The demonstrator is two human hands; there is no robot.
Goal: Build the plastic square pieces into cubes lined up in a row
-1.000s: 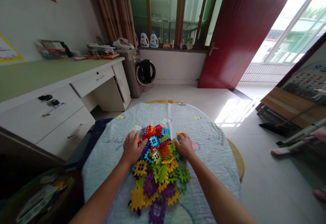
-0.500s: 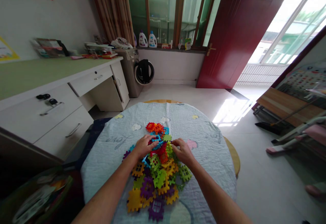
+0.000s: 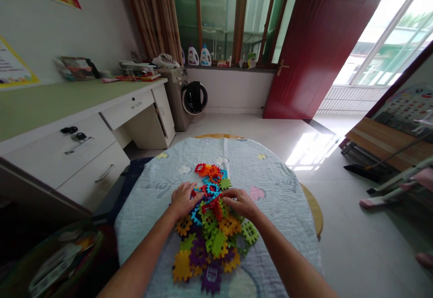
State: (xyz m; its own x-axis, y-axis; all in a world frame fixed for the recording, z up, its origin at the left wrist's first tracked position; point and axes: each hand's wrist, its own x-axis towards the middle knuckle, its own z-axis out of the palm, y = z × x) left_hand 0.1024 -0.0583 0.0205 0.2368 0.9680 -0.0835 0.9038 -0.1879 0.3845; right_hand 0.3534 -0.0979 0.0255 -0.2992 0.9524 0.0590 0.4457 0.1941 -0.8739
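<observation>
A pile of colourful toothed plastic building blocks (image 3: 209, 232) lies on the round table, with red, orange and blue pieces at its far end and yellow and purple ones nearer me. My left hand (image 3: 183, 201) is at the pile's left side, thumb and fingers closed about a red toothed block (image 3: 194, 193). At the right, my right hand (image 3: 239, 202) pinches the edge of another red toothed block (image 3: 212, 206) above the green pieces. Its fingertips partly hide that edge. Just beyond both hands lie light blue blocks (image 3: 212, 188) and a green block (image 3: 225, 183).
A pale blue cloth (image 3: 270, 239) covers the table. On the left stand a white desk (image 3: 81, 155) and a basket of odds and ends (image 3: 61, 262). A washing machine (image 3: 176, 101), a red door (image 3: 294, 54) and a folding chair (image 3: 399, 189) stand farther off.
My left hand has shifted slightly left and drawn back from the blue pieces. My right hand has reached left over the pile to a red block. The view has tilted slightly.
</observation>
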